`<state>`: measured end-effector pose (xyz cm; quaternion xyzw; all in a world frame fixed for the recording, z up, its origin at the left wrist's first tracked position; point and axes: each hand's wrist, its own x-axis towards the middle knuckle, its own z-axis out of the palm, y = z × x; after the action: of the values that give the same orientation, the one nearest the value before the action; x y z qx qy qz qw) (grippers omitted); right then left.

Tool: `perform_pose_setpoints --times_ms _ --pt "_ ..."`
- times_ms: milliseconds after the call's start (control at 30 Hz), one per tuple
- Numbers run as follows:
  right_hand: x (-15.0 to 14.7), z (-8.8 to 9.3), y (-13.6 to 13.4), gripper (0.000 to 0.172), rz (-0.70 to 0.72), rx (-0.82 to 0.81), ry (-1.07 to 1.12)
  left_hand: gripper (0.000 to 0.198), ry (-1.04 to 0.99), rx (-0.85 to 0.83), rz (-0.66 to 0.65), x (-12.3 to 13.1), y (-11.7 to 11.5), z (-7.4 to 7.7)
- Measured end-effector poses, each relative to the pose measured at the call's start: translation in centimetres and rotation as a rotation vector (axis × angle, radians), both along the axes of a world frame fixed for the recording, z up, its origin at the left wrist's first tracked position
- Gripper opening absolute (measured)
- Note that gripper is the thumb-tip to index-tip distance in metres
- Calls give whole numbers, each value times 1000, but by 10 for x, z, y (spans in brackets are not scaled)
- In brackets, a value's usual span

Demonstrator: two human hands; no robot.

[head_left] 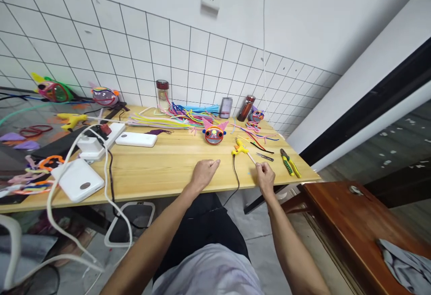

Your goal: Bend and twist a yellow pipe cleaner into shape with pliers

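Note:
My left hand point(204, 174) rests at the table's front edge, fingers curled into a fist with the thumb along the top; nothing shows in it. To its right, my right hand point(266, 176) is closed round the end of a pale glue stick point(251, 157). That stick runs into the back of a yellow hot glue gun point(239, 147) lying on the table, its black cord hanging over the edge. Behind my hands stands a small pipe-cleaner animal figure point(214, 136) with pink ears, a clear body and red trim.
Pliers point(290, 164) and a utility knife point(265, 156) lie at the right. Pipe cleaners point(161, 121) and a jar point(163, 96) are at the back. White power banks point(136, 139), a power strip point(107, 140) and loose cables crowd the left. A wooden stool point(357, 223) stands right.

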<state>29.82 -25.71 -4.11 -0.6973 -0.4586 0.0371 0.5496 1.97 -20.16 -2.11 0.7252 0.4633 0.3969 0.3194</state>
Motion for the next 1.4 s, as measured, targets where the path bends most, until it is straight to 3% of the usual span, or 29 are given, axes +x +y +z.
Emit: perform_pose_setpoints --times_ms 200,433,600,1033,1400 --pt "-2 -12 1 43 -28 -61 -134 60 -53 -74 1 -16 -22 -11" --pt "-3 -10 2 48 -69 -94 -207 59 -105 -113 -4 -17 -32 -12" --pt "-4 -9 -3 49 -100 -134 -245 55 -54 -47 -26 -18 -39 -15" --pt "-10 -6 -6 46 -158 -247 -285 51 -88 -112 -167 -26 -38 -14" --pt "-12 -3 -7 51 -53 -274 -342 52 -125 -190 -86 -29 -38 -8"
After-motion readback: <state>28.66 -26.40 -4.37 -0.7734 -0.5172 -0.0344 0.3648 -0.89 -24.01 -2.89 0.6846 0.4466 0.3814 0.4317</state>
